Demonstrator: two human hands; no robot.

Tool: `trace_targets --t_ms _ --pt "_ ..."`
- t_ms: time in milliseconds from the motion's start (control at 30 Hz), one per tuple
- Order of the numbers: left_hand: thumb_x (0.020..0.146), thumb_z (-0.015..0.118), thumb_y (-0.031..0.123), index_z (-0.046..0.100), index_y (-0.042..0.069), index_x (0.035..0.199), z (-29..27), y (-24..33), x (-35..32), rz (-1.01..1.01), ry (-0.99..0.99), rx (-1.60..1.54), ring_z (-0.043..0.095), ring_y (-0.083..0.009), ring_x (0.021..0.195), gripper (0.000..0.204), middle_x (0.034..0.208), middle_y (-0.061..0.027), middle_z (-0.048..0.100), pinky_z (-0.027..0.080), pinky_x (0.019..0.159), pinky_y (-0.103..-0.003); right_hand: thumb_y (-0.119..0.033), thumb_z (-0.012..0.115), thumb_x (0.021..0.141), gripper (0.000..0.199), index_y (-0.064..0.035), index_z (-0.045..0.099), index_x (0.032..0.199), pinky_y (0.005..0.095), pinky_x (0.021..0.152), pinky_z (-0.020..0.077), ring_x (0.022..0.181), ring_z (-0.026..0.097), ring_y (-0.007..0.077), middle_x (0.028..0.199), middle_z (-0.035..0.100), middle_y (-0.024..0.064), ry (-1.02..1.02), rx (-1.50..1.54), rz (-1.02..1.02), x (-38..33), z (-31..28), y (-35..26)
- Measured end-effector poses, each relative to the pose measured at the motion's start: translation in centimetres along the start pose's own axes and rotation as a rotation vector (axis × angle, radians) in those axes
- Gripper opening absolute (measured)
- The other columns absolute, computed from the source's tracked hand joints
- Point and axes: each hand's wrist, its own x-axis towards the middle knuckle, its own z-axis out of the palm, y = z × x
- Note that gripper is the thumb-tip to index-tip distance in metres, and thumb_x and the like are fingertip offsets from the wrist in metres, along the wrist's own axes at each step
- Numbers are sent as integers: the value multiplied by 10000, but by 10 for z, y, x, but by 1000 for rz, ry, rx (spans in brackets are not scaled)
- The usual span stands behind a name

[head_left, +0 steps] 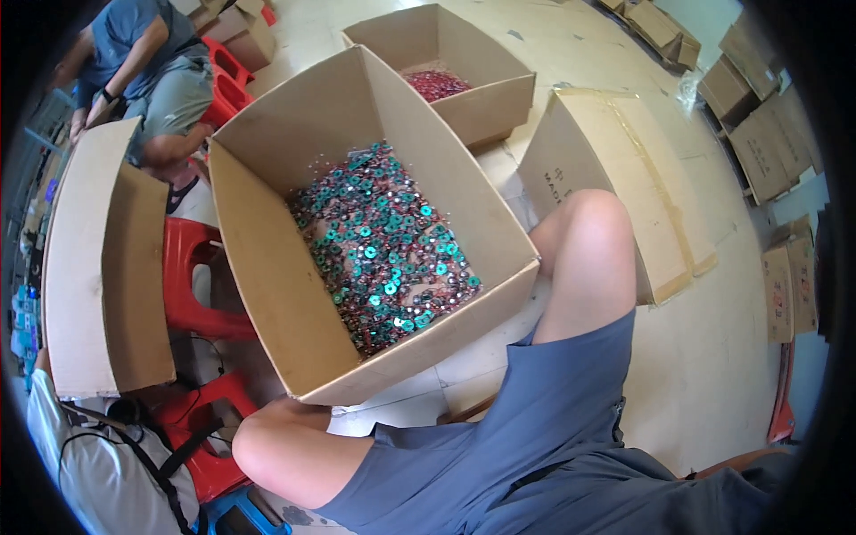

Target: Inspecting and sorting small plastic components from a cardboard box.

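Note:
Neither of my hands shows in the head view. In front of my bare knees stands a large open cardboard box [464,325], tilted in the picture. Many small screws with green round washers [383,241] lie loose across its bottom, mixed with reddish and dark metal bits. Bare patches of cardboard show between them. The box's near edge lies close to my left knee [276,441], and its right corner comes near my right leg [584,259].
Behind it stands another open box [486,111] with red small parts [437,85]. A closed carton [615,187] is at the right, red stools [201,285] and an upright carton [80,267] at the left. One person [160,71] sits far left; another's light sleeve [53,437] shows lower left.

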Motion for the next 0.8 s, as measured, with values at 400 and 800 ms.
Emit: trace_targets --t_ms 400,800 --pt "808 586 -64 622 -45 1077 -42 -11 -17 -26 87 63 626 -206 905 272 993 -129 658 518 793 -295 -354 532 953 429 -2 559 1195 369 942 467 1058 600 265 1151 617 187 -81 -192 -16 -24 -49 -76" --pt "865 680 302 639 -4 1026 -202 8 61 370 664 -47 622 -122 796 349 874 -47 665 505 716 -265 -224 670 858 432 17 547 1194 352 845 516 1022 623 267 1064 640 150 596 -518 -296 -82 -95 -236"
